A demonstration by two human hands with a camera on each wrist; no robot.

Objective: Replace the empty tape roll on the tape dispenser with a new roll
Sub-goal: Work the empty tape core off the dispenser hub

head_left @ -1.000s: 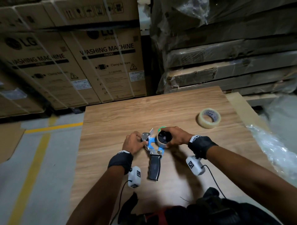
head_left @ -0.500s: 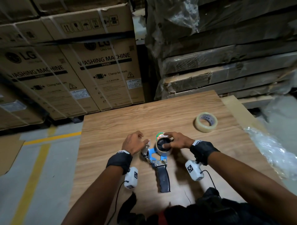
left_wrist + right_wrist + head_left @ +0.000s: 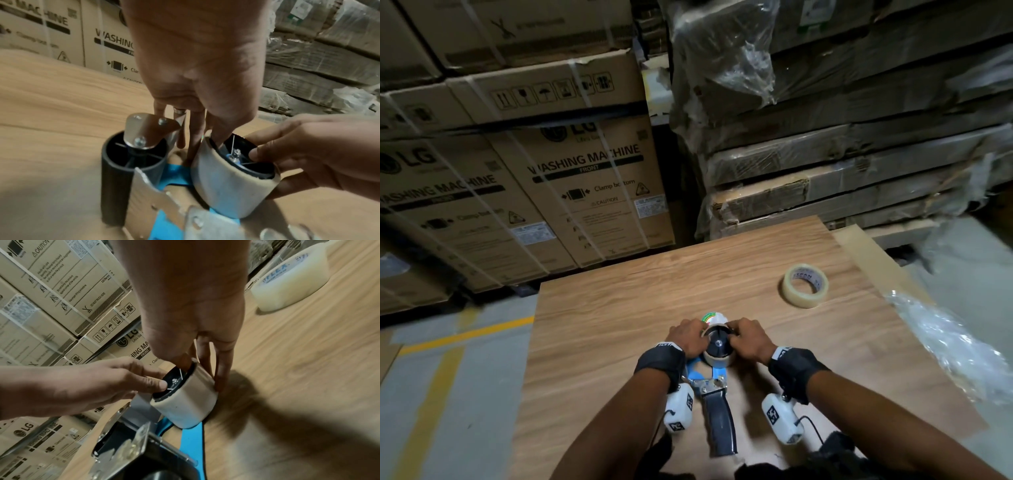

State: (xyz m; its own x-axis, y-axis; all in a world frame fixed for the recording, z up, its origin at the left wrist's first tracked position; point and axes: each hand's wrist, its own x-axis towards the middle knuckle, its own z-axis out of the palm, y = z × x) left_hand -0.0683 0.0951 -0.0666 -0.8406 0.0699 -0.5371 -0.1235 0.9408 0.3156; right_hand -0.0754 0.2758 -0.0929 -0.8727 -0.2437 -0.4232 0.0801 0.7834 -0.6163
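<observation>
The tape dispenser [image 3: 717, 423], with a blue frame and a black handle, lies flat on the wooden table [image 3: 619, 325], handle toward me. The empty roll [image 3: 717, 358], a pale cardboard core, sits on its black hub. My left hand [image 3: 690, 337] grips the core from the left, thumb at the rim [image 3: 218, 134] and fingers down its far side. My right hand [image 3: 748, 337] grips it from the right, thumb on the rim and fingers [image 3: 220, 369] along the outside. The new roll [image 3: 805, 285] of clear tape lies flat at the far right, also seen in the right wrist view [image 3: 292, 280].
The dispenser's black roller [image 3: 121, 178] and metal plate [image 3: 148, 128] stand left of the core. Crumpled clear plastic [image 3: 945, 342] lies off the table's right edge. Stacked cartons [image 3: 571, 178] and wrapped flat packs [image 3: 842, 164] rise behind the table.
The dispenser has turned so its handle points at me. My left hand left the front plate and joined the right on the core. The head view has tilted up.
</observation>
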